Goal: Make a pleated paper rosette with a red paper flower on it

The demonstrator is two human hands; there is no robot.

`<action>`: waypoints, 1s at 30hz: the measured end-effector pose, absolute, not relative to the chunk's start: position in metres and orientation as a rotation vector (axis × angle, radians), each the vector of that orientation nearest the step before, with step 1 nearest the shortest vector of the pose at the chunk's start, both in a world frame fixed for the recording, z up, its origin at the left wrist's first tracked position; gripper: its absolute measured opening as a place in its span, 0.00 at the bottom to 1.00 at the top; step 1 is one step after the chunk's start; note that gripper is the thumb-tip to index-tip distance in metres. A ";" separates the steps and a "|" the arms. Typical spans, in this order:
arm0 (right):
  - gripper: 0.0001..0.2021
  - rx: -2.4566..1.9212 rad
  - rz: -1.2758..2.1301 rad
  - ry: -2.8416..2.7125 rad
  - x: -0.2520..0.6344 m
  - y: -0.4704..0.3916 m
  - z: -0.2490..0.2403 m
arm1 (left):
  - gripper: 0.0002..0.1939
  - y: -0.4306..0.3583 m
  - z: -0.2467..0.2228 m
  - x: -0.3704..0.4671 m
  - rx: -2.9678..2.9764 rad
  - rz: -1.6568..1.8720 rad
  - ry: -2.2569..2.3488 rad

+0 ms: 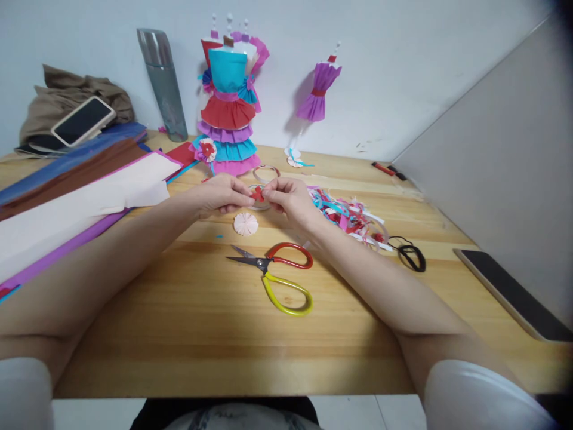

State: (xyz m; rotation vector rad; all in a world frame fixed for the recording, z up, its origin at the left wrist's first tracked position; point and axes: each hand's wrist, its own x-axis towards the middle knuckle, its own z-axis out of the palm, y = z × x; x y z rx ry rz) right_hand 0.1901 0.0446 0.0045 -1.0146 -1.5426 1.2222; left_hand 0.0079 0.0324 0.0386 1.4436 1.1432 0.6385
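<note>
Red paper piece [258,194] sits pinched in the fingers of the left hand [226,194] and right hand [290,198], above the surface [179,334], beyond the scissors [261,263]; faint bottle [165,89] markings are unreadably blurred.

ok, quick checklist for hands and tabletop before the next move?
1. Small red piece gripped: ok, pinched between left hand and right hand.
2. Scissors closed: not ok, they lie open.
3. Pale pleated disc free of both hands: ok.
4. Scrap pile clear of the right forearm: cannot tell, very close.
5. Glue on the red piece: cannot tell.
</note>
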 end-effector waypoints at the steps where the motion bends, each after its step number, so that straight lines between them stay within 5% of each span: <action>1: 0.09 -1.012 1.225 -1.533 0.190 0.045 0.005 | 0.04 0.033 0.038 0.008 1.415 0.626 1.126; 12: 0.11 -0.976 1.249 -1.512 0.187 0.041 0.006 | 0.11 0.029 0.026 0.023 1.338 0.876 1.166; 25: 0.10 -0.914 1.230 -1.628 0.190 0.041 0.010 | 0.17 0.017 0.047 0.028 1.596 0.759 1.323; 30: 0.09 -0.963 1.209 -1.652 0.190 0.042 0.007 | 0.12 0.017 0.046 0.030 1.576 0.716 1.336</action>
